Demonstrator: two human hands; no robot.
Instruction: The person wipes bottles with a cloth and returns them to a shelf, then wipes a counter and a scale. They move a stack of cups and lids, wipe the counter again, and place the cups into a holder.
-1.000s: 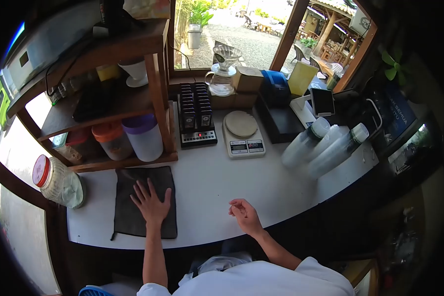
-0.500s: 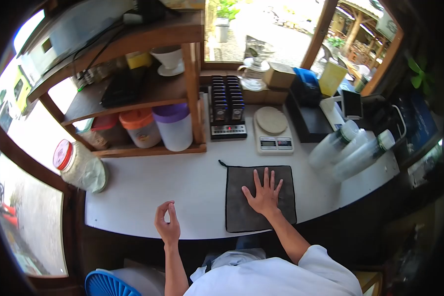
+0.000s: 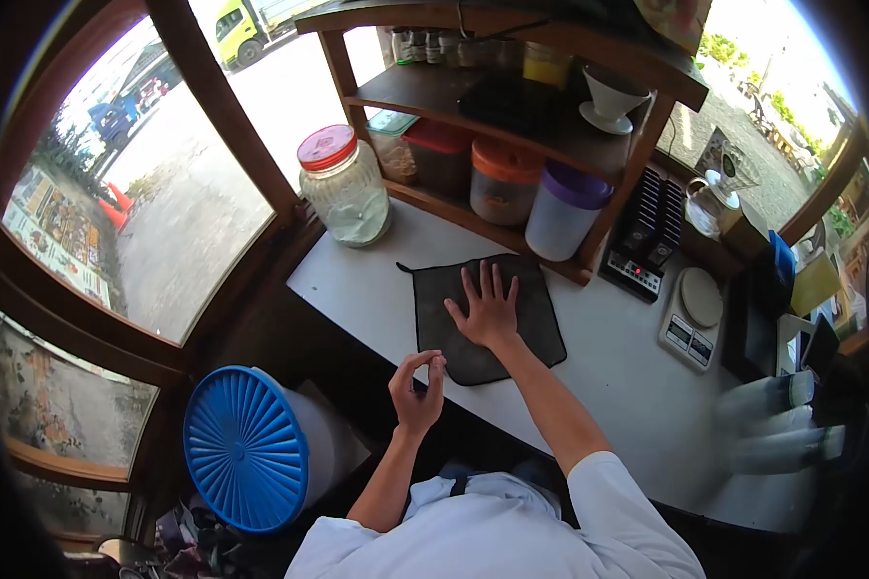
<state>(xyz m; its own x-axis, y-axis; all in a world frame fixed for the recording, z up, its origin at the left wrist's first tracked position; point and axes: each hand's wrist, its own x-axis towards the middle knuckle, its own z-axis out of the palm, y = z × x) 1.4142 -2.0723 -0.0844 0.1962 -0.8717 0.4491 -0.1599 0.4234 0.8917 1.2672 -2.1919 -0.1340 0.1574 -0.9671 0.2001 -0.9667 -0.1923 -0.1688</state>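
Note:
My right hand (image 3: 488,316) lies flat on a dark grey cloth (image 3: 541,323), its fingers spread. The cloth is spread on the white counter, with a small loop at its far left corner. Near the counter's front edge, just left of the cloth's near corner, is my left hand (image 3: 416,394). Its fingers curl round to the thumb in a loose ring, and I see nothing inside that ring. A large glass jar with a red lid (image 3: 346,188) stands beyond the cloth to the left, partly filled with something whitish.
A wooden shelf (image 3: 550,246) holds tubs with orange (image 3: 505,181) and purple (image 3: 567,210) lids. To its right are a dark rack device (image 3: 643,236) and a digital scale (image 3: 690,318). Bottles (image 3: 782,449) stand far right. A blue-lidded bucket (image 3: 246,449) sits below, left.
My view has turned left. The cloth has slid left along the counter under my right hand, from before the scale to before the shelf. My left hand remains curled.

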